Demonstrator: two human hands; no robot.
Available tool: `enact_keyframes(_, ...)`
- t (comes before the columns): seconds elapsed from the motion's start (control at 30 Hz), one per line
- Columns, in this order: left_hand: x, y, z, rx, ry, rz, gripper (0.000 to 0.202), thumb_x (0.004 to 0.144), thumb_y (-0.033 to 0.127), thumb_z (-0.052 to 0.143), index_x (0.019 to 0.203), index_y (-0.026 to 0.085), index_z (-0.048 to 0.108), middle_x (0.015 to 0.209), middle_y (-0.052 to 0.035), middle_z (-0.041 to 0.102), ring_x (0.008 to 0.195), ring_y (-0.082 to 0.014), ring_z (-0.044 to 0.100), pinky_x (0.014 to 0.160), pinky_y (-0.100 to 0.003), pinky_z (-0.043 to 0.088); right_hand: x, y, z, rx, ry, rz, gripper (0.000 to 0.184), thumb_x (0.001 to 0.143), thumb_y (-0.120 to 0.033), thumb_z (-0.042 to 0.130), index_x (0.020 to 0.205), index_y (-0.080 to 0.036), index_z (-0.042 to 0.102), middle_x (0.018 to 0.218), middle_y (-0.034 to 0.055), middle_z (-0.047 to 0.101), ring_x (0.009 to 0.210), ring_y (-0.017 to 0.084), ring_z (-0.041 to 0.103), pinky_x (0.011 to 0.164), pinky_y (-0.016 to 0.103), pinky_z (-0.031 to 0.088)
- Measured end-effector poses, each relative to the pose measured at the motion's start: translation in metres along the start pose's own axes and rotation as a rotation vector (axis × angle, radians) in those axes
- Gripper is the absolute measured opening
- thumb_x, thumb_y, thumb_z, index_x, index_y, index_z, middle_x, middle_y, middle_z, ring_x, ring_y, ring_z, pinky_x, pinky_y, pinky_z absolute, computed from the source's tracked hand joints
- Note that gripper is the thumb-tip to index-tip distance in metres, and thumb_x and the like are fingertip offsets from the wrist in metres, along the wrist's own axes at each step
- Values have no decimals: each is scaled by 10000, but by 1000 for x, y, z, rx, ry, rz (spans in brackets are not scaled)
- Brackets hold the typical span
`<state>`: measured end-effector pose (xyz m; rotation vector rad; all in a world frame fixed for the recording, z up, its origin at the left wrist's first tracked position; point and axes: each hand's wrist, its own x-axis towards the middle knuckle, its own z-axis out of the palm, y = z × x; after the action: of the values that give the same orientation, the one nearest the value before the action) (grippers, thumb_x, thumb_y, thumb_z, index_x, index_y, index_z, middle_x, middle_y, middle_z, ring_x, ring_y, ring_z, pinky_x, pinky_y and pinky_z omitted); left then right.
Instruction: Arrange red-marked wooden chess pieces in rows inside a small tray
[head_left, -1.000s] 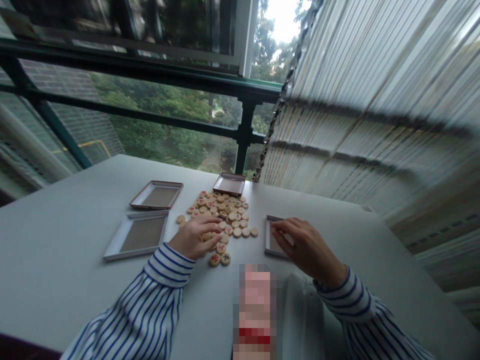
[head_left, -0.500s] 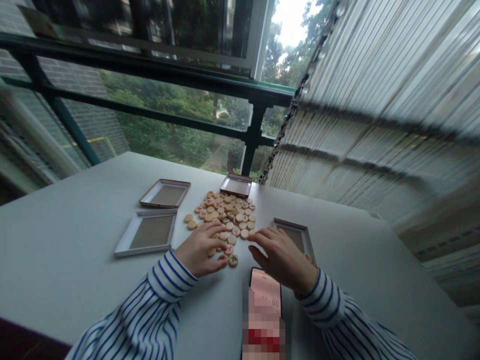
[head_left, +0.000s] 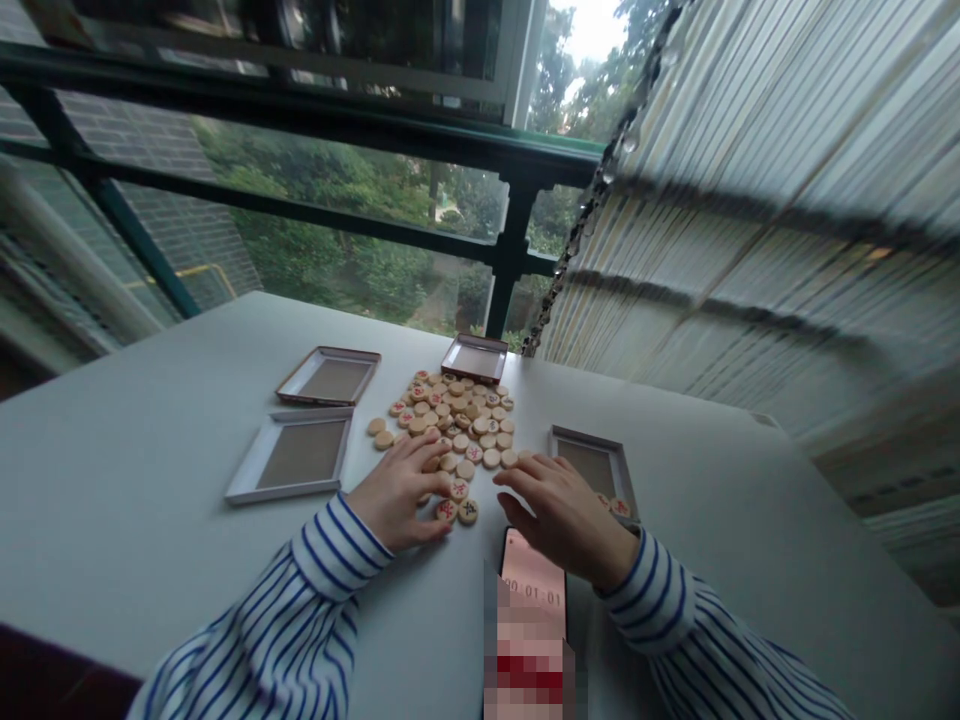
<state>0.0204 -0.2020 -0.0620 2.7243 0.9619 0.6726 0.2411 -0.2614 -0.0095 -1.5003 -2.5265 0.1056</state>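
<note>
A loose heap of round wooden Chinese chess pieces (head_left: 459,408) lies mid-table, some showing red or black characters, others blank side up. My left hand (head_left: 401,492) rests over the heap's near left edge, fingers spread, its thumb beside a red-marked piece (head_left: 446,510). A black-marked piece (head_left: 468,512) lies just right of that one. My right hand (head_left: 559,515) is at the heap's near right side, fingers apart and bent, with nothing seen in them. Behind it, a shallow box tray (head_left: 628,480) contains red-marked pieces (head_left: 619,507), partly hidden by the hand.
Two shallow trays, a brown-rimmed one (head_left: 282,388) and a white-rimmed one (head_left: 247,480), lie on the left. Another tray (head_left: 474,378) touches the heap's far side. A phone (head_left: 534,575) showing a timer lies between my forearms on the white table (head_left: 142,430). Railings stand beyond.
The view has tilted slightly downward. My left thumb has drawn back a little, baring a red-marked piece. More of the pieces in the right tray show. Both hands stay over nearly the same spots.
</note>
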Motion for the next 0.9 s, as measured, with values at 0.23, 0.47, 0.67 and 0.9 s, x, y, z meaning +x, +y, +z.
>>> enact_keyframes(0.23, 0, -2, 3, 18, -6, 0, 216, 548, 301, 719, 748, 234, 673, 1194, -103, 517, 1182, -339, 371, 958, -537, 300, -1, 1, -1, -16, 1, 0, 217, 878, -261, 409, 1024, -204, 559, 967, 66, 608, 912, 181, 514, 736, 316, 338)
enact_keyframes(0.47, 1, -1, 2, 5, -31, -6, 197, 575, 292, 691, 760, 226, 669, 1152, -99, 529, 1179, -330, 373, 965, -514, 306, -2, 3, 0, -25, 12, -3, 217, 875, -267, 419, 1024, -203, 563, 947, 62, 609, 901, 174, 516, 737, 312, 334)
enact_keyframes(0.67, 2, 0, 1, -34, 12, 15, 126, 603, 286, 663, 695, 203, 643, 1064, -94, 561, 1126, -301, 423, 953, -481, 339, -2, 5, -1, -28, 27, 2, 218, 877, -265, 415, 1025, -201, 561, 957, 61, 614, 909, 181, 520, 741, 318, 330)
enact_keyframes(0.9, 7, 1, -2, -56, 161, 62, 164, 626, 265, 645, 764, 179, 618, 1027, -102, 573, 1071, -265, 475, 938, -455, 382, -2, 6, -7, -17, 43, 12, 221, 873, -262, 421, 1021, -187, 566, 958, 69, 618, 907, 187, 523, 757, 321, 340)
